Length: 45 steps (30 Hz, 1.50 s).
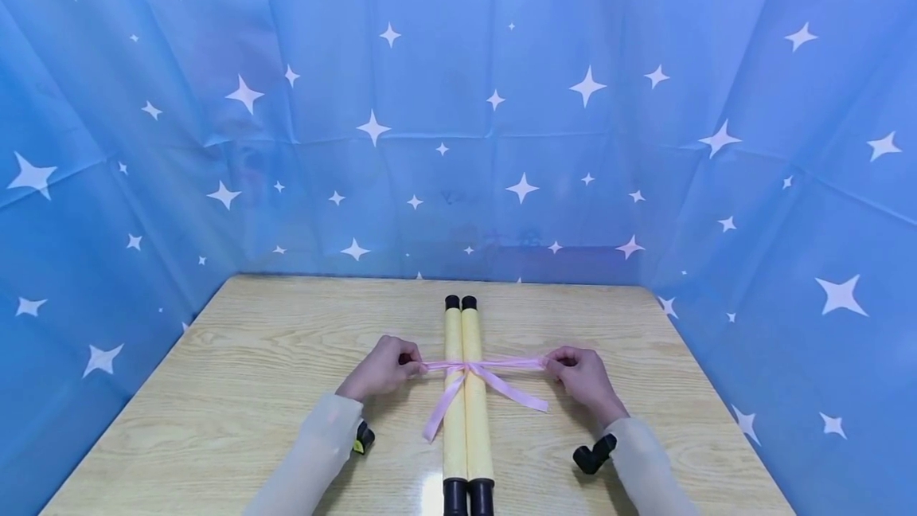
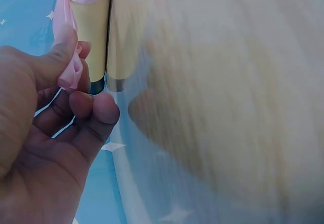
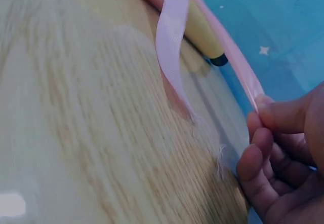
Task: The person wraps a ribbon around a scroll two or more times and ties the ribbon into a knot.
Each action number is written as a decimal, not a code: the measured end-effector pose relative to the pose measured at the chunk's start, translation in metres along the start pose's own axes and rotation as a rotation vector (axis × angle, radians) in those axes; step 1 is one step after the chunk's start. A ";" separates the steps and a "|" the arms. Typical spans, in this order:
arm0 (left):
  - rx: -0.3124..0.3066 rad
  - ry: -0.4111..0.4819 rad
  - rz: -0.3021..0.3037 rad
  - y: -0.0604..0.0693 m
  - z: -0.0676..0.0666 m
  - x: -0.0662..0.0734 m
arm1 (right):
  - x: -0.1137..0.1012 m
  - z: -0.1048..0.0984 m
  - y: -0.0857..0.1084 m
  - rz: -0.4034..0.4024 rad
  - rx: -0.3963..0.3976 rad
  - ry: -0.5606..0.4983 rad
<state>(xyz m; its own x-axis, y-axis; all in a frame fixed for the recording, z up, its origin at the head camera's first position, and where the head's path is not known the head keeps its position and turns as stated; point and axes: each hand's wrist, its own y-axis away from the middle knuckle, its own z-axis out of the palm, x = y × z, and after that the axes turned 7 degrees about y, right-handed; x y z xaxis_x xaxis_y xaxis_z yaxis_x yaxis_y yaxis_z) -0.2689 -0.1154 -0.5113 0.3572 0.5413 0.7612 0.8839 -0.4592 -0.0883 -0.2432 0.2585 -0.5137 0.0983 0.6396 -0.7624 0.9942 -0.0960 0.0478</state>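
Two long pale-yellow rolls (image 1: pixel 478 428) with black end caps (image 1: pixel 454 496) lie side by side, lengthwise on the table. A pink ribbon (image 1: pixel 510 363) goes around both and is tied in a bow at a knot on top. My left hand (image 1: pixel 384 367) pinches the bow's left loop (image 2: pixel 72 73) between thumb and fingers. On the other side, my right hand (image 1: pixel 582 377) pinches the right loop (image 3: pixel 238 64), drawn out straight. Two loose ribbon tails (image 1: pixel 512 392) hang toward me, one to each side; the right one has a frayed end in the right wrist view.
The wood-grain table (image 1: pixel 286 341) extends to both sides of the rolls. A blue curtain with white stars (image 1: pixel 444 181) surrounds its back and sides. Each sleeved wrist carries a small black camera (image 1: pixel 595 454).
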 end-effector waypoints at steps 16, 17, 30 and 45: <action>-0.019 -0.001 0.004 0.007 0.001 0.003 | 0.005 -0.007 0.002 0.029 -0.032 -0.026; -0.026 -0.006 0.008 0.006 0.001 0.003 | 0.005 -0.007 0.002 0.030 -0.036 -0.026; -0.046 0.027 -0.013 -0.002 -0.008 0.010 | 0.001 -0.013 -0.013 0.026 -0.116 -0.097; 0.005 0.037 -0.078 -0.006 -0.023 -0.012 | -0.014 0.006 -0.041 0.061 -0.136 -0.283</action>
<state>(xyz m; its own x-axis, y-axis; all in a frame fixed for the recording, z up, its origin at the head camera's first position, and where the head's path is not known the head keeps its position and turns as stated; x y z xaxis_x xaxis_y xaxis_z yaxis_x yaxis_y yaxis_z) -0.2852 -0.1355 -0.5050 0.2754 0.5488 0.7893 0.9102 -0.4130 -0.0305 -0.2857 0.2490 -0.5090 0.1613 0.3966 -0.9037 0.9853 -0.0131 0.1702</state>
